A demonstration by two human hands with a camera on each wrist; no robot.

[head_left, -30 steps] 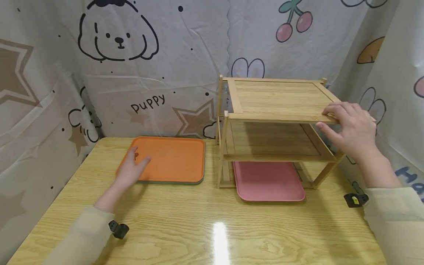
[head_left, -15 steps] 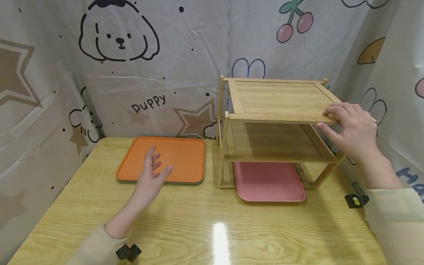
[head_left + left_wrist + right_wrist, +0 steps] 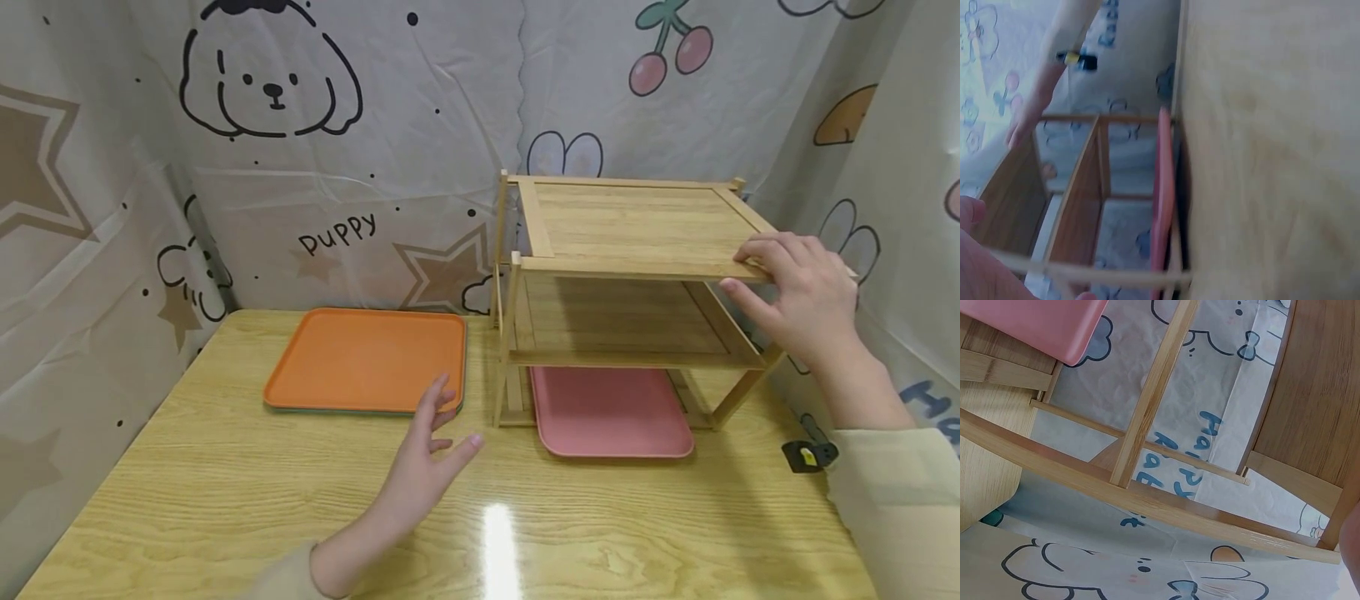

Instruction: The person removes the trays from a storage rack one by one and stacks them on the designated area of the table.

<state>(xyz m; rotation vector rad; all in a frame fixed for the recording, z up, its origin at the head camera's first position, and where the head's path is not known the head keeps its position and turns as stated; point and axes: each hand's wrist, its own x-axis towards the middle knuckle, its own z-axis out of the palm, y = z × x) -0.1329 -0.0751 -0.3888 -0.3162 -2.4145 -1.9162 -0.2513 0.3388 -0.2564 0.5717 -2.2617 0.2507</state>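
Observation:
A wooden shelf rack (image 3: 637, 229) with several tiers stands on the right side of the table. My right hand (image 3: 806, 292) grips the front right corner of its top shelf, fingers over the board and thumb at the front edge. On the bottom tier lies a pink tray (image 3: 611, 417), its front end sticking out past the rack; the left wrist view shows this pink tray (image 3: 1163, 181) edge-on. My left hand (image 3: 420, 475) is in the air with fingers spread, holding nothing. It overlaps the front right corner of the orange tray (image 3: 360, 358) in the head view.
Under the orange tray a darker tray edge (image 3: 330, 410) shows. The rack's middle shelf (image 3: 622, 321) bears nothing. Printed cloth (image 3: 315, 167) encloses the wood-grain table (image 3: 225, 500) at the back and sides. Wrist cameras such as the right one (image 3: 810, 456) stick out from the sleeves.
My left hand has moved right and toward the front, from over the orange tray's left part to near its front right corner. The right hand, rack and trays have stayed put.

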